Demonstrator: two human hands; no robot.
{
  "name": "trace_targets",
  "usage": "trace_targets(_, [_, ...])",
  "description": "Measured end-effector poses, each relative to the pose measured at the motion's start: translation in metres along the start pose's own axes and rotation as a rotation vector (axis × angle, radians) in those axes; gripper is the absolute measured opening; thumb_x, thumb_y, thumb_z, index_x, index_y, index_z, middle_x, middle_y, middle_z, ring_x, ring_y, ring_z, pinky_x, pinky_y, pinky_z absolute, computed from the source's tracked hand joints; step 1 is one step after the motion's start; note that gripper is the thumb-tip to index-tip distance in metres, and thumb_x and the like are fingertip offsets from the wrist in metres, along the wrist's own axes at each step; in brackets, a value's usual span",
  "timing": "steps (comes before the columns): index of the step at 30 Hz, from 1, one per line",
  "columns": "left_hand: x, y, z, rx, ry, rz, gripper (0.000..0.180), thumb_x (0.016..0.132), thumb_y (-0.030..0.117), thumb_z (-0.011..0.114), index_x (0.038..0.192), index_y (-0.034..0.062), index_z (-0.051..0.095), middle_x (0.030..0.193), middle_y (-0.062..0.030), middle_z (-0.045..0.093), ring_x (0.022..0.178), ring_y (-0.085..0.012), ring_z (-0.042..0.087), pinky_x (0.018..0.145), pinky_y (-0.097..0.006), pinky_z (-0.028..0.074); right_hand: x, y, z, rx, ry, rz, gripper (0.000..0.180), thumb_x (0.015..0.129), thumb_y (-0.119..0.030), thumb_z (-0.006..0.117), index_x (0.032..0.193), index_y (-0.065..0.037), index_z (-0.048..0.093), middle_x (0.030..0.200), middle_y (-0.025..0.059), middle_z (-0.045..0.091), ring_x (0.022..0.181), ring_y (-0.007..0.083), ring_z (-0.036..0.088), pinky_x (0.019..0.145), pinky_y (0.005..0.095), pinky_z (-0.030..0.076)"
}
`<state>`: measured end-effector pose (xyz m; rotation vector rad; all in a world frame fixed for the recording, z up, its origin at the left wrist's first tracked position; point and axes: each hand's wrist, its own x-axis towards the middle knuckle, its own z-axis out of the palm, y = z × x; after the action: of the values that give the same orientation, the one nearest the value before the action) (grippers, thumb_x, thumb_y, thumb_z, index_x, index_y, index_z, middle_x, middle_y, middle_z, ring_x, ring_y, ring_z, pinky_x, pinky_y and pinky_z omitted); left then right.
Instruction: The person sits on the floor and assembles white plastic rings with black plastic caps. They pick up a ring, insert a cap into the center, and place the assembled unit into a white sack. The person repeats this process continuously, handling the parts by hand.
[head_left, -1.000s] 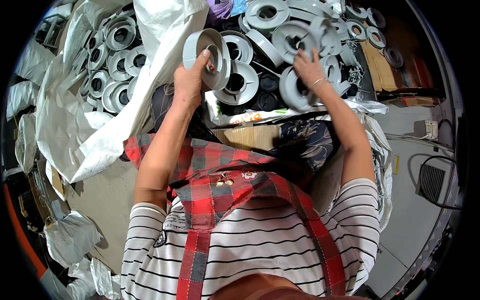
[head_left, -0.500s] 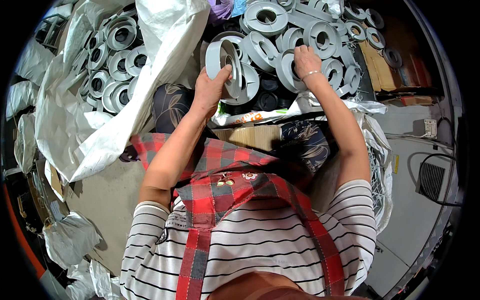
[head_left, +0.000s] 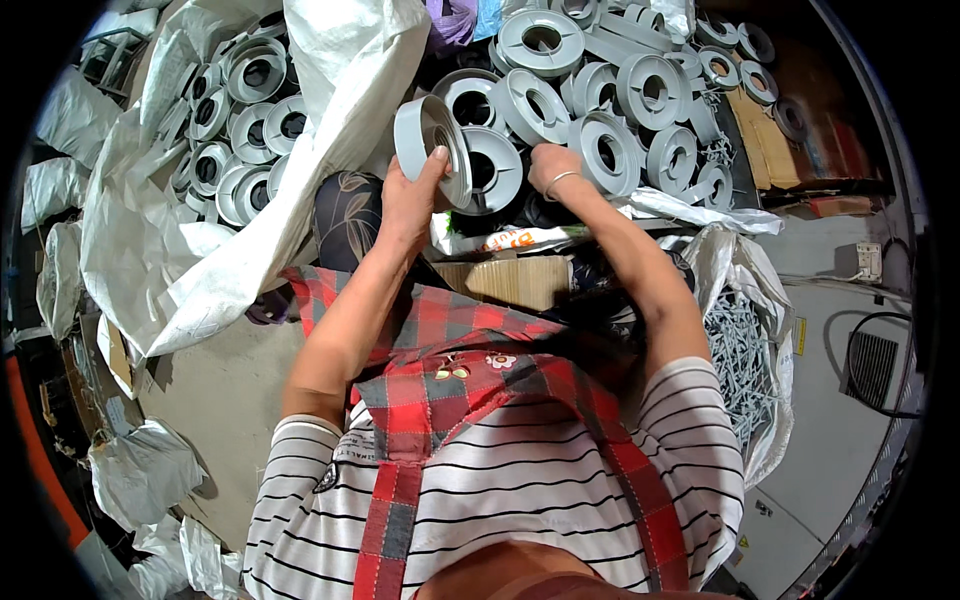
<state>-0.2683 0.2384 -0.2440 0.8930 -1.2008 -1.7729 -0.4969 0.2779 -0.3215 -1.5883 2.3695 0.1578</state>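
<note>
My left hand is closed on a grey plastic ring, thumb over its edge, the ring tilted on its side with stepped inner rims showing. My right hand, with a bangle at the wrist, is closed and points down among dark parts beside the heap of grey rings; whatever its fingers hold is hidden. Left of it lies another flanged grey ring. To its right a grey ring leans on the heap. Round black parts show in shadow just below the right hand.
A white sack of similar grey rings with black centres lies on the left. At the right stands a white bag full of thin grey pieces. A light wooden block sits between my knees. Cardboard lies at the far right.
My right hand has left the grey ring on the right and moved left and nearer, down to the dark parts. My left hand still holds its ring, shifted slightly left and nearer.
</note>
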Motion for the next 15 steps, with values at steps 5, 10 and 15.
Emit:
trace_targets(5, [-0.005,-0.008,0.012,-0.153,0.024,-0.129,0.020,0.087,0.021,0.062,0.095,0.0022,0.058,0.085,-0.0023,0.061,0.077,-0.0096,0.056,0.071,-0.024,0.045,-0.069,-0.014,-0.064,0.599,0.348,-0.268,0.018,0.076,-0.022,0.066,0.078,-0.004,0.065,0.099,0.0148,0.065,0.093,0.0321,0.060,0.080,0.0391,0.047])
trace_targets(10, [-0.015,-0.011,0.028,-0.392,-0.199,-0.270,0.037,0.092,0.026,0.055,0.118,-0.0007,0.049,0.107,-0.0073,0.059,0.096,-0.0170,0.058,0.085,-0.034,0.047,-0.097,-0.023,-0.058,0.920,0.363,-0.460,0.026,0.071,-0.014,0.073,0.092,-0.001,0.063,0.118,0.0215,0.054,0.106,0.0281,0.056,0.092,0.0340,0.042])
trace_targets(15, [-0.020,-0.007,0.022,-0.242,-0.296,-0.271,0.035,0.092,0.022,0.054,0.117,-0.0007,0.049,0.107,-0.0069,0.057,0.095,-0.0146,0.056,0.082,-0.032,0.047,-0.105,-0.022,-0.076,0.598,0.393,-0.361,0.079,0.064,-0.023,0.078,0.129,-0.002,0.040,0.111,0.0198,0.049,0.106,0.0321,0.051,0.091,0.0348,0.044])
